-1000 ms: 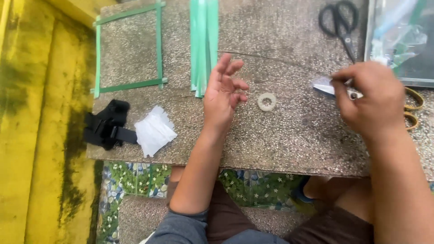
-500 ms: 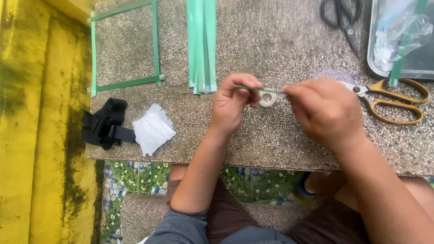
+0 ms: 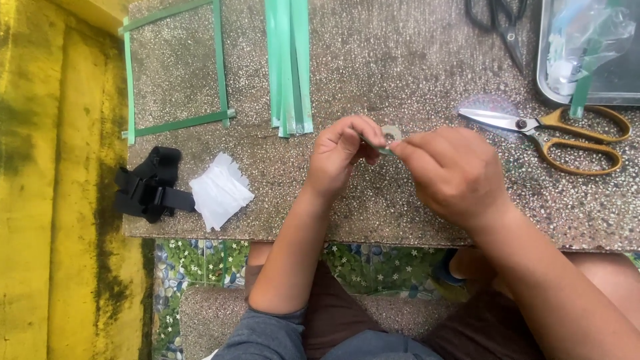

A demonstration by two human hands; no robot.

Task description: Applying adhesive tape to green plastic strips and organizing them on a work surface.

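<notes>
My left hand [image 3: 341,157] pinches a small roll of clear tape [image 3: 392,133] just above the speckled stone table [image 3: 373,60]. My right hand [image 3: 453,170] is closed beside it, with its fingertips on the roll's free end. A thin greenish bit shows between the two hands. The fingers hide most of the roll. Yellow-handled scissors [image 3: 557,130] lie open on the table to the right of my right hand.
A bundle of green strips [image 3: 288,60] lies at the back, with a square frame of green strips [image 3: 219,60] to its left. A black strap [image 3: 150,187] and white folded sheet [image 3: 220,190] sit front left. Black scissors [image 3: 503,23] and a metal tray [image 3: 543,80] are back right.
My right hand put the yellow-handled scissors down and came left to the tape roll. My left hand closed on the roll, which lay flat on the table before.
</notes>
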